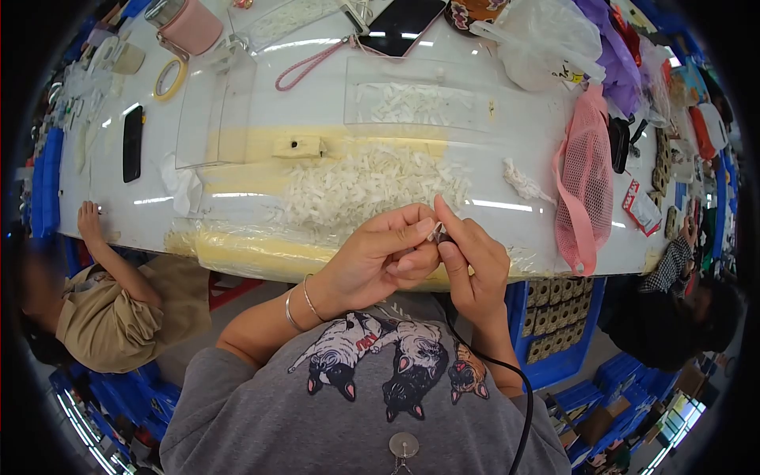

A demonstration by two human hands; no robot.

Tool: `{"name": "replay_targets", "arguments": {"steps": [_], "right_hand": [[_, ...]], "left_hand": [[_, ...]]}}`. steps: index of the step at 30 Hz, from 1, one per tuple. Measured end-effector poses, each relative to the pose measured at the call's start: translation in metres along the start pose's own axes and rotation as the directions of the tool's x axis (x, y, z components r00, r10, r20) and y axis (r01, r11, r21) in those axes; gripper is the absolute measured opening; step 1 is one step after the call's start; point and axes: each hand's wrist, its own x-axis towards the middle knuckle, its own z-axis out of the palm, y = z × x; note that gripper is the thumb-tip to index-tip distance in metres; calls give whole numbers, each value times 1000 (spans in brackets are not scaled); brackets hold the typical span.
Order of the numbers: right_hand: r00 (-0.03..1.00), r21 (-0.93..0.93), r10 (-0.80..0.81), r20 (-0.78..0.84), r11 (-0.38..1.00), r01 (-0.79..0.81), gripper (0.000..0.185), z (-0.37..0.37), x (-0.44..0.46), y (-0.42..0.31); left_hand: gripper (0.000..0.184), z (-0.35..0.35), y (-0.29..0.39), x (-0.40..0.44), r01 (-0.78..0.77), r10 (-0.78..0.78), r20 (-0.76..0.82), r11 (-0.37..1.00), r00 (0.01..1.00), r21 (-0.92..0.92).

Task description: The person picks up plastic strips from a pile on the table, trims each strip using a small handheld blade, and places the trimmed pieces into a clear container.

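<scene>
My left hand (386,255) and my right hand (476,265) meet just above the table's near edge. Between their fingertips is a small white piece (435,229), pinched by the left thumb and forefinger. The right thumb and forefinger close against its other side, where a tiny dark bit shows; what exactly they grip is too small to name. Just beyond the hands spreads a heap of short white strips (364,186). Behind it stands a clear plastic box (475,119) with more such strips inside. A small pale block with a dark hole (299,146) lies at the heap's left.
A tall clear box (210,119), tape roll (169,79) and black phone (132,142) are on the left. Another phone (400,28) lies at the back. To the right are a pink mesh bag (586,182) and plastic bag (546,39). Co-workers sit either side.
</scene>
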Motion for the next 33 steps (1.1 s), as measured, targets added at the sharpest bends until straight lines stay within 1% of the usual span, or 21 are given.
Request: {"name": "replay_targets", "arguments": {"steps": [2,5,8,14,17,20,23,26,29,32,33], "right_hand": [[1000,-40,5,14,999,-4,46,-1,-1,-1],[1000,-73,3,-11,997,-3,46,1,-1,-5],[999,-100,12,-30,995,-15,46,2,-2,-4],[999,19,0,-38,1000,1,46,4,2,-7],[1000,-82,23,10,996,-22,46,0,0,-9],[999,-77,34,-7,996,-34,46,1,0,-9],[999,-5,-15,-39,1000,14,46,6,1,-7],[1000,-71,21,9,997,-20,47,1,-1,-8],[998,-83,48,30,996,-45,47,-1,-2,-9],[1000,-40,-11,-7,999,11,47,4,-2,-7],[1000,-63,1,-10,998,-2,47,4,-2,-7]], "left_hand": [[21,0,0,0,-11,11,1,1000,1000,20],[19,8,2,-1,-20,21,-35,999,999,38],[19,8,0,-1,-42,43,-19,998,999,52],[18,10,1,-2,-67,71,-49,994,996,87],[17,9,1,-2,-85,89,-34,991,995,100],[18,9,-1,-2,-102,106,-31,989,994,111],[18,10,0,-4,-86,92,-61,992,994,95],[18,9,-1,-4,-84,89,-44,991,995,100],[18,10,-2,-4,-87,93,-53,991,994,105],[19,10,-2,-5,-90,98,-60,989,993,118],[19,9,-3,-4,-97,104,-55,988,993,124]]}}
